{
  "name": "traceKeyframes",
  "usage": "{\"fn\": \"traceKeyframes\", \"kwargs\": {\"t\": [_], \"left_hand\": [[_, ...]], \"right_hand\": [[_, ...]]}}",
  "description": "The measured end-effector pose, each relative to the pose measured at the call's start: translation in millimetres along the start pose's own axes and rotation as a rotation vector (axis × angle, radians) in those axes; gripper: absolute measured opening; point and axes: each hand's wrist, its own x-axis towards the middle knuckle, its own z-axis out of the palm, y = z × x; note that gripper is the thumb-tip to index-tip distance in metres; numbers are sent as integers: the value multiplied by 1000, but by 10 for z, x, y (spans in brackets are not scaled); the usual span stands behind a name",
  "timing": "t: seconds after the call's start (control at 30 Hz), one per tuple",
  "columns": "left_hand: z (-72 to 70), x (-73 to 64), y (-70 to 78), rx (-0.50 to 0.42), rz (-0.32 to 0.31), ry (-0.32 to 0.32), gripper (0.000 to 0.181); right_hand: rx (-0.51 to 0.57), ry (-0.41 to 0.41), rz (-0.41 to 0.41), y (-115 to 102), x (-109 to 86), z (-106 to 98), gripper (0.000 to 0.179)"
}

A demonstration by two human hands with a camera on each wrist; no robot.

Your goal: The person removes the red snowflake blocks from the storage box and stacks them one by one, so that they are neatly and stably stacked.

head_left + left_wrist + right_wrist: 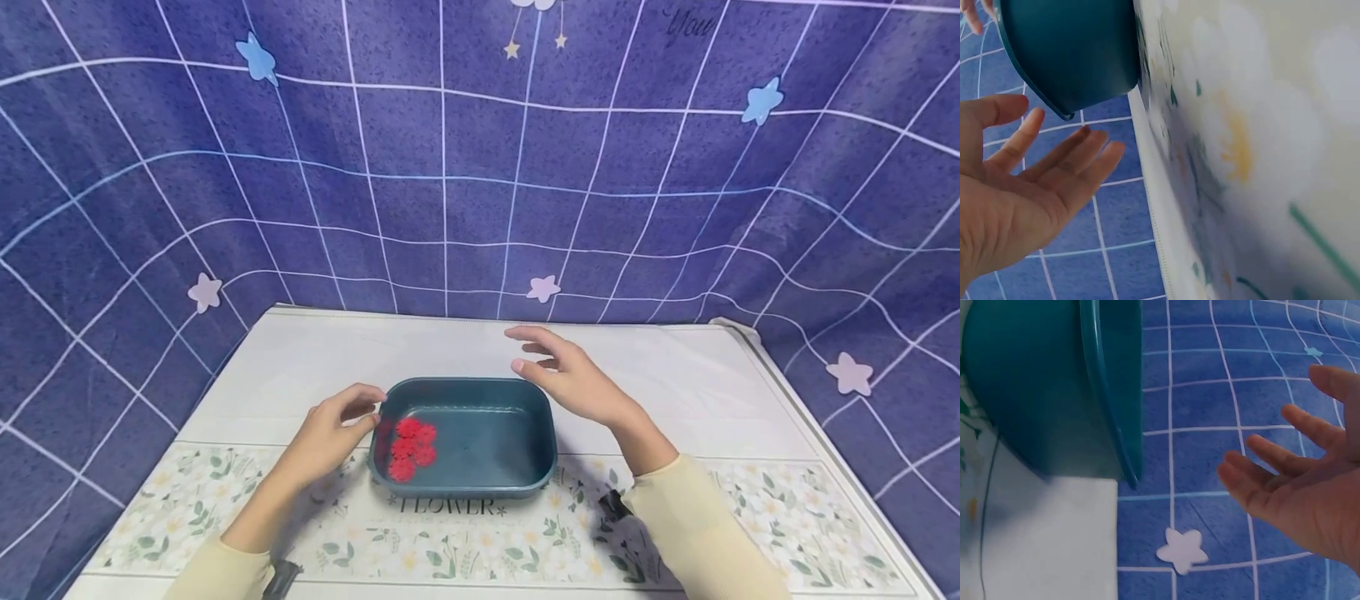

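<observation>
A dark teal rectangular basin (487, 450) stands on the table, its long side toward me. Several red flower-shaped pieces (408, 448) lie together at the left end of its floor. My left hand (327, 437) is at the basin's left rim, fingers loosely bent; in the left wrist view the hand (1041, 169) holds nothing and its fingers are spread beside the basin wall (1072, 50). Above and beyond the right rim hovers my right hand (573, 375), fingers extended. The right wrist view shows that hand (1304, 462) apart from the basin (1035, 387), with nothing in it.
A white tablecloth (322, 350) with a floral printed band (450, 550) covers the table. Behind and at both sides hangs a blue-purple curtain (480, 208) with grid lines and stars. Dark straps (615, 505) show near both sleeves.
</observation>
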Motion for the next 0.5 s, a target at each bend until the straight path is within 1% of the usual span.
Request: {"fn": "traceKeyframes", "kwargs": {"t": [0.07, 0.13, 0.27, 0.37, 0.5], "left_hand": [[-1, -17, -29, -32, 0, -11, 28], [-11, -33, -53, -60, 1, -39, 26], [-37, -50, -76, -103, -11, -115, 25], [-52, -35, -85, -133, -24, -157, 27], [-53, -9, -97, -160, -45, -185, 30]], "right_hand": [[64, -17, 25, 14, 54, 70, 46], [105, -41, 56, 25, 109, 152, 44], [138, -101, 101, 42, 203, 314, 41], [163, -142, 100, 56, 263, 422, 39], [200, -192, 87, 78, 330, 557, 37]]}}
